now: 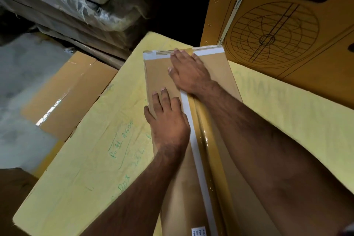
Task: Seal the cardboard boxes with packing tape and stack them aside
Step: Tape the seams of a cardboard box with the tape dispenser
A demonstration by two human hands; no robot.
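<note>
- Small taped box (63, 92), left of frame: one, likely sealed and set aside.
- Long box (216, 82), centre: one, lying on a yellow sheet (86, 159).
- Left hand (168, 122): fingers flat, spread, steadying the lid.
- Right hand (188, 72): flat, apparently smoothing tape (206, 134) along the seam.
- Printed fan carton (287, 25), upper right: one.

Box (214, 86): long brown carton lying on yellow sheet (92, 149).
Tape (207, 140): glossy strip along box's centre seam.
Left hand (168, 120): flat on box, left of tape.
Right hand (188, 73): flat on tape near box's far end.
</note>
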